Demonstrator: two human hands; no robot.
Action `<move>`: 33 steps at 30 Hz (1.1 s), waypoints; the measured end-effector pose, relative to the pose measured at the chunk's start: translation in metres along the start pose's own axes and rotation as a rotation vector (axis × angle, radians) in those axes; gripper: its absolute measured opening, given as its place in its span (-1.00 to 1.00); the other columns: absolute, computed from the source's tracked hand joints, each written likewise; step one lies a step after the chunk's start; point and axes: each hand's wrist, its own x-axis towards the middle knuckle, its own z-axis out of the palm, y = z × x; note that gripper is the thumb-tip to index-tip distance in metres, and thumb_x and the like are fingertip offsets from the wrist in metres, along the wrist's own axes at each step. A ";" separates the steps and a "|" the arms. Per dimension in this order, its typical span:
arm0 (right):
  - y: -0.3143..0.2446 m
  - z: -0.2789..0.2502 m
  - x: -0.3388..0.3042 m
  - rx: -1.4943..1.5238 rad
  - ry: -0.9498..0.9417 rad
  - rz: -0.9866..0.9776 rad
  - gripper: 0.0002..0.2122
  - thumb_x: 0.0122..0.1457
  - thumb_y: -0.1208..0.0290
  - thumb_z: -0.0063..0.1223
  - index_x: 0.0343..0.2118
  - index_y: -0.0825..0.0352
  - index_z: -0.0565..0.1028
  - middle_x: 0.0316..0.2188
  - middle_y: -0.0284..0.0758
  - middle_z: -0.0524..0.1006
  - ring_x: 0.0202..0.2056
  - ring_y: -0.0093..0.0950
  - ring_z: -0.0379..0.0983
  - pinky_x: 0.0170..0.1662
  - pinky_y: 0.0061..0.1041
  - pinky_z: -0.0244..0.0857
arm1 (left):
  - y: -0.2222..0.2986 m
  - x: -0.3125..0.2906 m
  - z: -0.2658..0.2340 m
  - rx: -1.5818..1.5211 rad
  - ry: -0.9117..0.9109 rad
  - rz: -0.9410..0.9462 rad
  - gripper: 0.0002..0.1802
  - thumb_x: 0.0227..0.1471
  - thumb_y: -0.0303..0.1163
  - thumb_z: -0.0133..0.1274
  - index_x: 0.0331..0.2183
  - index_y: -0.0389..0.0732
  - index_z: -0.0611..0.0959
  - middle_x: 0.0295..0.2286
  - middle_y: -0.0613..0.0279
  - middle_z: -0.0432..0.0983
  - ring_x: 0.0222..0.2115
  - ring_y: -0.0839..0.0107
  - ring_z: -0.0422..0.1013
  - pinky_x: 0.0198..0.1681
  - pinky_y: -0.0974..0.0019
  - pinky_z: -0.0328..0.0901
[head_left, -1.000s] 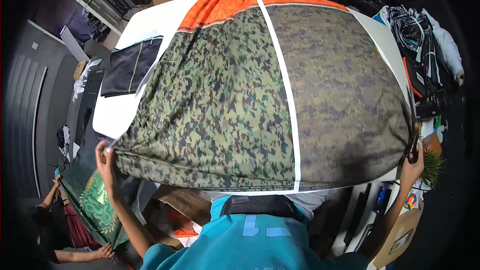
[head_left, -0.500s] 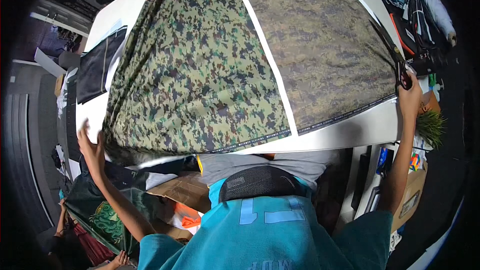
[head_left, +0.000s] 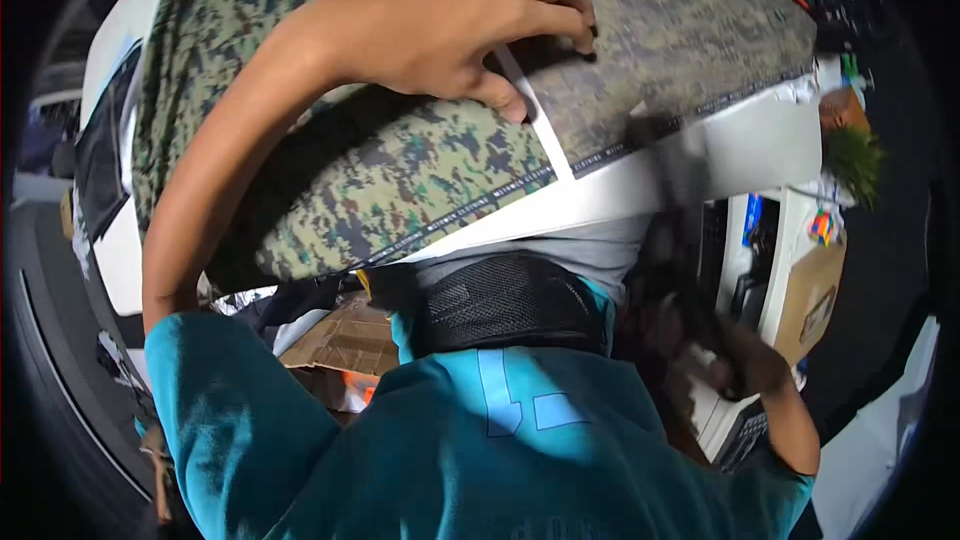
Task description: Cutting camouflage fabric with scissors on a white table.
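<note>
Small white words run along the dark band (head_left: 598, 155) on the edge of the camouflage cloth (head_left: 440, 160). Big pale blue number shapes (head_left: 497, 380) are on the teal shirt (head_left: 400, 450). Lower letters there look too dim to read.

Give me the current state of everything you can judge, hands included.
Left hand: open, fingers curled over the white strip
Right hand: blurred, around dark scissors
Dark scissors: blurred, open or shut unclear
White strip: partly hidden
Green camouflage panel: rumpled at left
Brown camouflage panel: spread out
Cardboard box: open
</note>
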 end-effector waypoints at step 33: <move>0.015 0.045 0.051 -0.135 0.062 -0.112 -0.44 -0.27 0.00 0.50 -0.40 0.32 0.41 -0.56 -0.42 0.38 -0.58 -0.51 0.20 -0.46 -0.49 0.09 | 0.006 0.027 0.042 -0.122 -0.205 0.212 0.03 -0.12 0.39 0.05 0.17 -0.20 0.35 0.29 0.01 -0.07 0.32 -0.09 -0.23 0.30 -0.36 -0.30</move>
